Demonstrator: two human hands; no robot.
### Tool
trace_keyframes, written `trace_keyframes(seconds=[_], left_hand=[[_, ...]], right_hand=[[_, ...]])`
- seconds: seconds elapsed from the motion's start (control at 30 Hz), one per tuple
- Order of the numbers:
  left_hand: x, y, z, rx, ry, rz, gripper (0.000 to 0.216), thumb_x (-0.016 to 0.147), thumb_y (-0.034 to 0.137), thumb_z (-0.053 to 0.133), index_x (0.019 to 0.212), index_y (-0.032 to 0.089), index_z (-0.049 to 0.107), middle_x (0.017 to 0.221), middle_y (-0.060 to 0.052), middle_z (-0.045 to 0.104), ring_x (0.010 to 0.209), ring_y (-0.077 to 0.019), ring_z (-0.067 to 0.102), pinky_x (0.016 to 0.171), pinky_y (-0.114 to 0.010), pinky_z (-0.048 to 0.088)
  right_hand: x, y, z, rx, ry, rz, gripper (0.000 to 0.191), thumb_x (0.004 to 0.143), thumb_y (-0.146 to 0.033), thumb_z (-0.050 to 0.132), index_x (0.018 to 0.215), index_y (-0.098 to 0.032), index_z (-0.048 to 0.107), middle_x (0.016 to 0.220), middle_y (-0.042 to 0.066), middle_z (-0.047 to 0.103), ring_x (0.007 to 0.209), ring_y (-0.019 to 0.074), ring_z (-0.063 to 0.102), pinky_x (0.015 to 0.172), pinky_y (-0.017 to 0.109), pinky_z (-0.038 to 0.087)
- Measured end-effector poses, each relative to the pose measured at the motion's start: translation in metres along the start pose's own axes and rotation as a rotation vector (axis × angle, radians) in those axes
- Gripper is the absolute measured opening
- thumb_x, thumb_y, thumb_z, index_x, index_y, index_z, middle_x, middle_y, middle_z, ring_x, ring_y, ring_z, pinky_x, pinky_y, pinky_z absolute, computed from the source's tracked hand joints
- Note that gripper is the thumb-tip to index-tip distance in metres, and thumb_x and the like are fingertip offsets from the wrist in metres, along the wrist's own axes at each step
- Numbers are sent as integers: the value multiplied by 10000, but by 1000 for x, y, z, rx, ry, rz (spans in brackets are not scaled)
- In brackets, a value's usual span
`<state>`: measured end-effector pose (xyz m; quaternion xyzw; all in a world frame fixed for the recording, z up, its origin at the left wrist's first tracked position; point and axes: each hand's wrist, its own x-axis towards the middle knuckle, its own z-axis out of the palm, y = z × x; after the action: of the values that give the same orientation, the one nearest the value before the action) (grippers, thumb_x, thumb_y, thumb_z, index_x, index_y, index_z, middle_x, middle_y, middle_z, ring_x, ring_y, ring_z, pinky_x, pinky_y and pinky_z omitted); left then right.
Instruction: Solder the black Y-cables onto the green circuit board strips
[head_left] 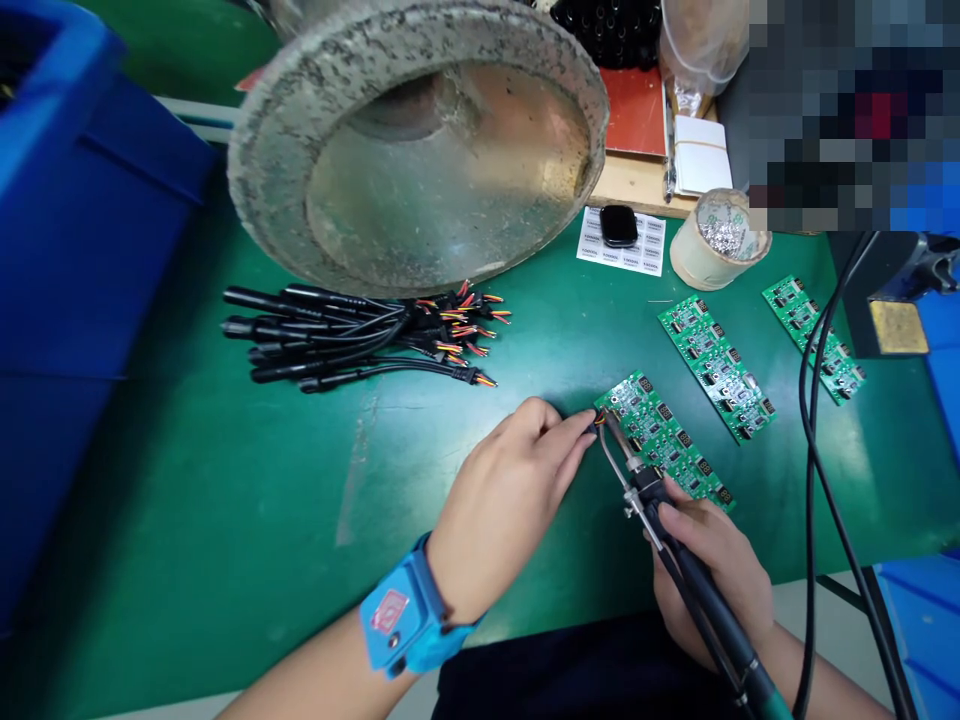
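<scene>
My left hand, wearing a blue wrist strap, pinches a short black cable with thin coloured wires at its end. Those wires meet the upper left corner of a green circuit board with a row of small digit displays. In my right hand is a soldering iron with a thin metal feed tube clamped along it. Its tip is at the wire ends; whether it touches them I cannot tell. Left of my hands lies a bundle of black cables with stripped red, yellow and black ends.
A large dusty metal hood overhangs the back of the green table. Two more circuit boards lie to the right, near a tape roll and a label sheet. Black cords hang at right; a blue bin stands left.
</scene>
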<state>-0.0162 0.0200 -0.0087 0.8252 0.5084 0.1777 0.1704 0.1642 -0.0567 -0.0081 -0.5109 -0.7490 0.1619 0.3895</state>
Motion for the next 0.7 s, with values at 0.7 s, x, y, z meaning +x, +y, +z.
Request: trace_keyframes(seconds=[0.7], left_hand=[[-3,3,4,98,12,19,348,953,305,334,1112,143,598,780,-30,504,604,-121,505,569,-259,469]], right_hand=[[-4,0,3,-74,51,28,354,790,-75,512,1115,-214,539,668,5,660,689,180,695,717,333,617]])
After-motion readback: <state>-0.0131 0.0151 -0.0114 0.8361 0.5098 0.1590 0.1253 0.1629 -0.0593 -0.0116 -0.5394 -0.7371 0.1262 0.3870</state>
